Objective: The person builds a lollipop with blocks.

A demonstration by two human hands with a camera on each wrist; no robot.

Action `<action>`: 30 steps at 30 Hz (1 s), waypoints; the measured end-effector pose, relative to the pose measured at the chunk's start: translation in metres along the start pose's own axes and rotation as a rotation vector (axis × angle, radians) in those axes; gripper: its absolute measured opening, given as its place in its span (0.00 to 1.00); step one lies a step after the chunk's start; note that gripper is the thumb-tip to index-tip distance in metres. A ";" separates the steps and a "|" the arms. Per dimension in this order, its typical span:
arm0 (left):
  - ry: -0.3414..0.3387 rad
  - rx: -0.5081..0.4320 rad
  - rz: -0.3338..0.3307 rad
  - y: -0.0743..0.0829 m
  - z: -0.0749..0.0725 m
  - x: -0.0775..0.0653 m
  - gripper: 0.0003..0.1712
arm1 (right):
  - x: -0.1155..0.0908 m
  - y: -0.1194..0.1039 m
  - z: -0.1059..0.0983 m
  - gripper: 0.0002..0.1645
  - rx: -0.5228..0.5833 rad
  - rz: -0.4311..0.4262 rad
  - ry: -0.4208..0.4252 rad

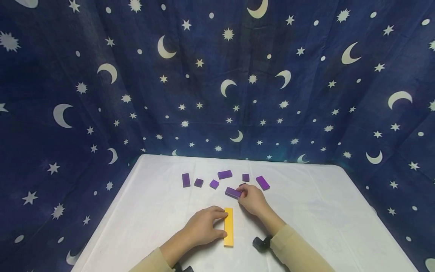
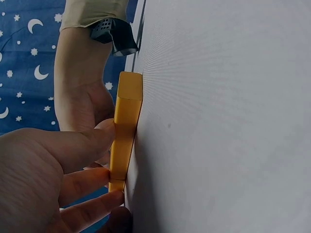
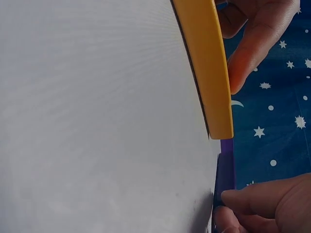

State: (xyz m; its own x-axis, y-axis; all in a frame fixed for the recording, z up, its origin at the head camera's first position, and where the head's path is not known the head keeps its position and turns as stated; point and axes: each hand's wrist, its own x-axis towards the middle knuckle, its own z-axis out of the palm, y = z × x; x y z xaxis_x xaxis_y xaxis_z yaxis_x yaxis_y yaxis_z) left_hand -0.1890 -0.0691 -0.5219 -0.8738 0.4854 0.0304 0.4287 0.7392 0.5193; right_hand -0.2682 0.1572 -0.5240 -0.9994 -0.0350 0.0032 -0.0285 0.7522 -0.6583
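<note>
A long yellow block (image 1: 229,228) lies on the table, pointing away from me. My left hand (image 1: 204,226) touches its left side, thumb near one end and fingertips toward the other, fingers fairly straight. Beyond the block, my right hand (image 1: 253,198) pinches the right end of a purple block (image 1: 232,193) between thumb and fingers. The right wrist view has this purple block (image 3: 225,172) low beside the table surface, past the end of the yellow block (image 3: 206,68). Another small purple block (image 1: 242,184) is partly hidden behind the right hand's fingers.
Farther back on the white table (image 1: 306,211) lie several purple blocks, among them an oblong one (image 1: 185,180) at the left, a small cube (image 1: 199,183) and a tilted oblong one (image 1: 263,183) at the right. A dark blue curtain (image 1: 204,87) with moons and stars hangs behind.
</note>
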 end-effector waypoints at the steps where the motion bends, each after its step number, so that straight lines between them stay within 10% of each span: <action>1: 0.000 0.000 0.000 0.000 0.000 0.000 0.36 | -0.001 0.000 0.000 0.17 0.001 0.004 -0.008; 30: 0.000 0.008 0.020 -0.001 0.000 -0.001 0.35 | -0.012 0.001 -0.003 0.17 -0.021 -0.113 -0.151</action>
State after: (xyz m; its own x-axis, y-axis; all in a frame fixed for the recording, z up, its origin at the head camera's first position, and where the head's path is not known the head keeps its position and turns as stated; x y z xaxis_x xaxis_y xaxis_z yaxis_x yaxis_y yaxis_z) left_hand -0.1882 -0.0703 -0.5223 -0.8650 0.5002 0.0403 0.4477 0.7331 0.5119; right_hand -0.2558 0.1603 -0.5229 -0.9754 -0.2172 -0.0373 -0.1428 0.7516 -0.6440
